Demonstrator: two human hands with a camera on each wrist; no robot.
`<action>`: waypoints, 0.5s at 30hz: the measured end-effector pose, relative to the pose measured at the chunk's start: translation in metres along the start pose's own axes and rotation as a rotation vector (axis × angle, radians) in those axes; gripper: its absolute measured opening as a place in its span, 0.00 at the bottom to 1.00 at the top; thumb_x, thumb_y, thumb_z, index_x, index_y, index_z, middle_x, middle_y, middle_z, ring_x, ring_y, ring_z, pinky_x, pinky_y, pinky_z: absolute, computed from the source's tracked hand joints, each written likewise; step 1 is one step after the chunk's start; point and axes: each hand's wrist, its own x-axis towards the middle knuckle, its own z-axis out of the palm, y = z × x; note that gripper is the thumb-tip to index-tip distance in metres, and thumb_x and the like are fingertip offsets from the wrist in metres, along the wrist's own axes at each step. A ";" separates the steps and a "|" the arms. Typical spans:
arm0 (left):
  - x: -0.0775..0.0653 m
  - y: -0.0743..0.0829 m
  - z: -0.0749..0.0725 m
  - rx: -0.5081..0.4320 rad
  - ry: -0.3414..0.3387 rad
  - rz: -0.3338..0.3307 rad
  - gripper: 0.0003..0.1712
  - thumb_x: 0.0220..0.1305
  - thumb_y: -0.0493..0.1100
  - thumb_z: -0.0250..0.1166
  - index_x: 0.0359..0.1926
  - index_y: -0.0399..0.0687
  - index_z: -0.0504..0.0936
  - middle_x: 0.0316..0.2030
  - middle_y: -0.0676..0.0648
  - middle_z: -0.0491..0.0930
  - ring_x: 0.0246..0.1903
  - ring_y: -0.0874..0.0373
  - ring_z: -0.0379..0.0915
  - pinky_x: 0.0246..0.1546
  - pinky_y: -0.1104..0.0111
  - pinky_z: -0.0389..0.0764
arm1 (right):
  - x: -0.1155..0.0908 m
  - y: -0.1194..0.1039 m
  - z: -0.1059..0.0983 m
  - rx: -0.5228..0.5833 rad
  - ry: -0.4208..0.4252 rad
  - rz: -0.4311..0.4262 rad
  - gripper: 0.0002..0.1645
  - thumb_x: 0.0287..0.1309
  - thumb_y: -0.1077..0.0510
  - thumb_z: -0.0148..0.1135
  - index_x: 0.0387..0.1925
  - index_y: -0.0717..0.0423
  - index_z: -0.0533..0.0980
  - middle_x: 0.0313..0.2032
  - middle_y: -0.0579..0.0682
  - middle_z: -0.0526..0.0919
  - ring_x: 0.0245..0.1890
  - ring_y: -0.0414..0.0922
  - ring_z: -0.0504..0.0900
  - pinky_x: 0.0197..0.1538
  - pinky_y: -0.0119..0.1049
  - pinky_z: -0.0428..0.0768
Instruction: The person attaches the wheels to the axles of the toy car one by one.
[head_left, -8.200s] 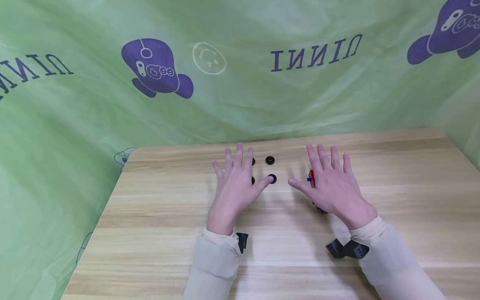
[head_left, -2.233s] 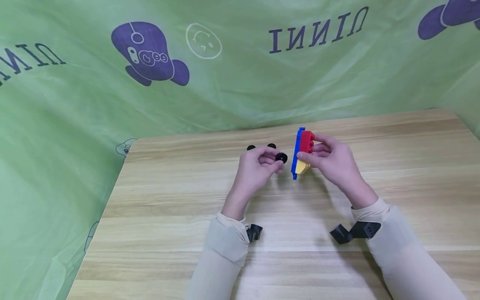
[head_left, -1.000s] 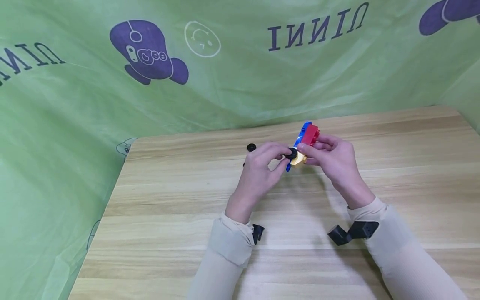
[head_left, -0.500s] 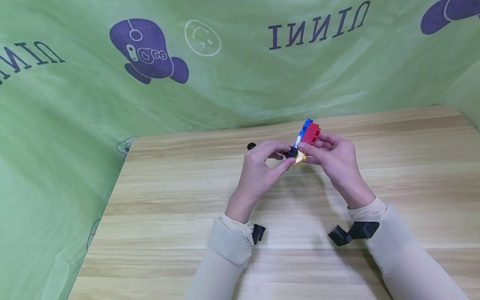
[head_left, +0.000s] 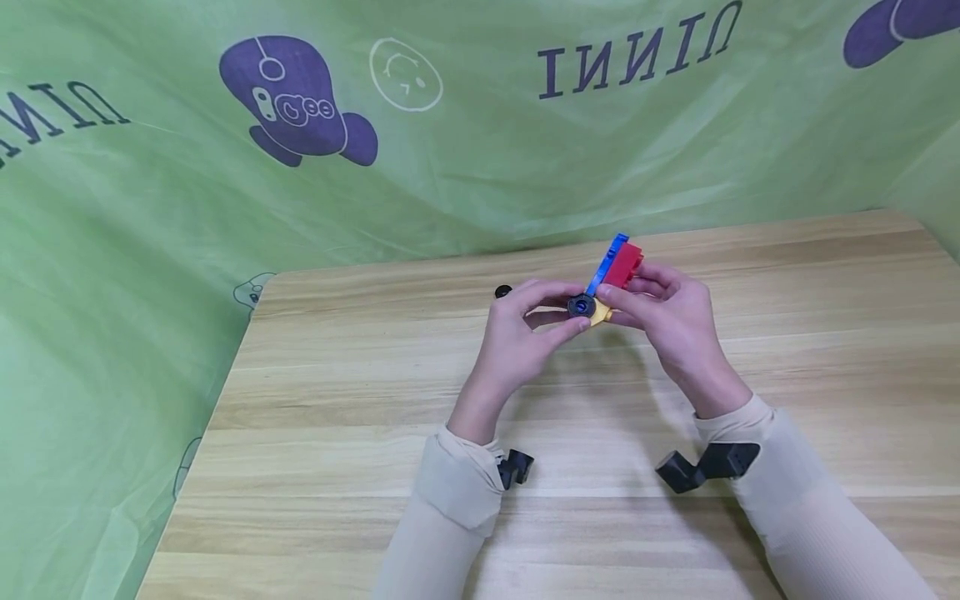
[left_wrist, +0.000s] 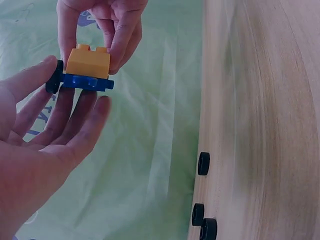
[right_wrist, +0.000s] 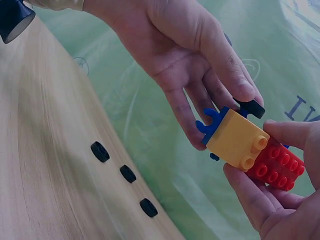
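Above the table, my right hand [head_left: 675,329] grips a toy brick car by its red studded brick [head_left: 621,265]. A yellow brick [right_wrist: 237,135] sits in front of the red one, both on a blue wheel base [left_wrist: 82,81]. My left hand [head_left: 517,333] holds a black toy wheel [head_left: 581,306] against the side of the base near the yellow end. In the left wrist view the thumb presses the outer face of the wheel, while the other fingers reach under the base. The car tilts, its red end pointing up and away in the head view.
Three loose black wheels, among them a nearer one [right_wrist: 100,151], lie near the far edge of the wooden table [head_left: 337,433]. In the head view the left hand hides all but one wheel [head_left: 503,291]. Green printed cloth [head_left: 487,192] hangs behind.
Both hands, earlier spread flat over the table, picked up a wheel and the car. The wheel was brought to the base; the car tilted, and the wheel's face turned toward the head camera.
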 end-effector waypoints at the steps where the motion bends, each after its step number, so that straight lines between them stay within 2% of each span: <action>1: 0.000 0.000 0.000 -0.009 0.002 -0.014 0.20 0.55 0.26 0.73 0.51 0.30 0.84 0.48 0.35 0.82 0.48 0.47 0.82 0.50 0.69 0.86 | 0.000 0.000 0.000 -0.009 -0.006 0.001 0.31 0.55 0.61 0.75 0.56 0.64 0.70 0.41 0.50 0.77 0.37 0.37 0.82 0.38 0.30 0.87; 7: 0.000 -0.001 0.003 -0.069 0.024 -0.018 0.20 0.54 0.24 0.72 0.50 0.28 0.84 0.48 0.33 0.81 0.49 0.46 0.81 0.51 0.66 0.86 | -0.001 -0.002 -0.001 -0.035 -0.101 0.000 0.47 0.58 0.61 0.73 0.72 0.69 0.58 0.41 0.42 0.84 0.40 0.34 0.86 0.44 0.26 0.86; 12: 0.000 -0.003 0.006 -0.093 0.024 -0.027 0.20 0.53 0.24 0.73 0.50 0.28 0.84 0.48 0.33 0.81 0.48 0.50 0.80 0.51 0.66 0.86 | -0.001 -0.003 0.000 -0.052 -0.162 0.025 0.55 0.57 0.61 0.74 0.76 0.65 0.50 0.42 0.38 0.86 0.42 0.33 0.87 0.46 0.25 0.85; 15: 0.000 -0.004 0.008 -0.094 0.027 -0.030 0.21 0.52 0.25 0.74 0.50 0.28 0.84 0.48 0.34 0.81 0.48 0.53 0.80 0.51 0.66 0.86 | -0.001 -0.003 0.000 0.020 -0.173 0.042 0.56 0.57 0.64 0.73 0.77 0.65 0.48 0.43 0.41 0.86 0.42 0.35 0.88 0.45 0.28 0.86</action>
